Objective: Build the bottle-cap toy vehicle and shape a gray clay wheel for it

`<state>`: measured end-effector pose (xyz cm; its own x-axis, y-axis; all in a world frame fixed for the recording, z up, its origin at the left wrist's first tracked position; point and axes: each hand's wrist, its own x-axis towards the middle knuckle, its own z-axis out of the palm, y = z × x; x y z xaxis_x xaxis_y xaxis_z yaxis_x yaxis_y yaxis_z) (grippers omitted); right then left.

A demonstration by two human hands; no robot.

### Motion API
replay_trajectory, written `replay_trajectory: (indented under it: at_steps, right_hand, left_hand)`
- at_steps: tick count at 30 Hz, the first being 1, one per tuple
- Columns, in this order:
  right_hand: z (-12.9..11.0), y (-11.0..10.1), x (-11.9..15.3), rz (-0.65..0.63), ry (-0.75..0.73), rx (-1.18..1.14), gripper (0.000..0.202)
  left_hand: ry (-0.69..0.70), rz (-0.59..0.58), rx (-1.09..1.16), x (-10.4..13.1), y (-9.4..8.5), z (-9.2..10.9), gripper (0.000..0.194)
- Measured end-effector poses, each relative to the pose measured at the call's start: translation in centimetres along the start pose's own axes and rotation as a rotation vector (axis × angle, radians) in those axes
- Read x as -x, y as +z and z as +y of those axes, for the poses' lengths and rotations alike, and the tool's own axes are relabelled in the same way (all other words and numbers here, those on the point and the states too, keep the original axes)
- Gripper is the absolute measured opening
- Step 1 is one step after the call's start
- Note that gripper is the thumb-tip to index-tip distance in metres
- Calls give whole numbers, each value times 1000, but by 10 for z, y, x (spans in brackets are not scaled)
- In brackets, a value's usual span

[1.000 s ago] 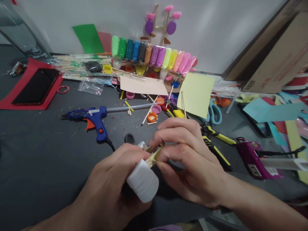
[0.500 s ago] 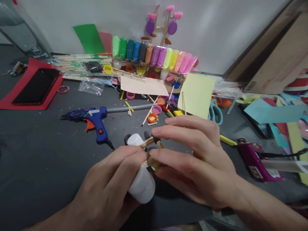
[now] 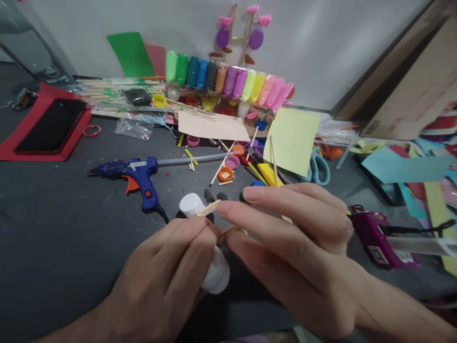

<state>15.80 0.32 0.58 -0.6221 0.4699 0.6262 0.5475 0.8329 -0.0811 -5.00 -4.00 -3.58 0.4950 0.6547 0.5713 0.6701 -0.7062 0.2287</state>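
My left hand is closed around thin wooden sticks whose ends poke out past its fingertips. A white plastic cylinder shows below those fingers, and a second white cylinder stands just beyond the knuckles. My right hand comes in from the right. Its index fingertip touches the upper stick ends, and its thumb lies against a lower stick piece; the other fingers are spread. Small dark grey rounded pieces lie behind the sticks. How the sticks join is hidden by my fingers.
A blue glue gun lies left, its cord running toward my left hand. Coloured lids, a yellow cutter and yellow paper lie ahead. Clay packs line the back; a purple device sits right.
My right hand has shifted slightly right and its index finger has come away from a dark-tipped piece. The yellow cutter is now more visible. The white cylinder beyond my left hand has moved slightly left.
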Motion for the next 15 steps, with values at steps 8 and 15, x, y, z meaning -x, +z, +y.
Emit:
replay_trajectory:
  at_steps: [8,15]
  right_hand:
    - [4,-4,-6,-130,4,-37,26]
    - [7,-6,-9,-171,-101,-38,29]
  left_hand:
    - [26,-52,-31,2,1,1,28]
    - [-10,-55,49,-1,2,0,23]
